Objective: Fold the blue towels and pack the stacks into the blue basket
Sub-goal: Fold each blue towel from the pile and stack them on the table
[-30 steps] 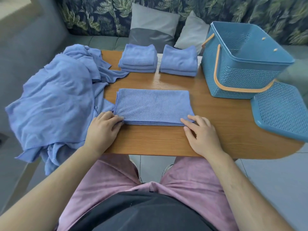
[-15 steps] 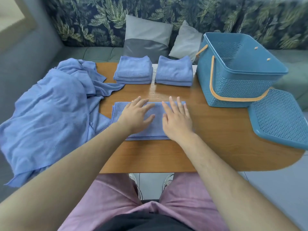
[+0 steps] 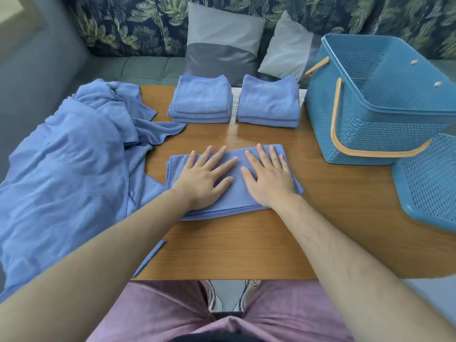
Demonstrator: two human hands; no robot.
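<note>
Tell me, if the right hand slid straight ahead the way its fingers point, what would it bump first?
Probably the right stack of folded towels. The right hand lies flat on the towel, fingers pointing away from the person, with bare table between. The basket sits off to the side.

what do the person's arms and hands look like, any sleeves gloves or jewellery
Both arms are bare from as far up as the view shows down to the wrist: no sleeves visible. The left hand and right hand wear no gloves, and no rings, watch or bracelet show. Nails are short and unpainted.
</note>
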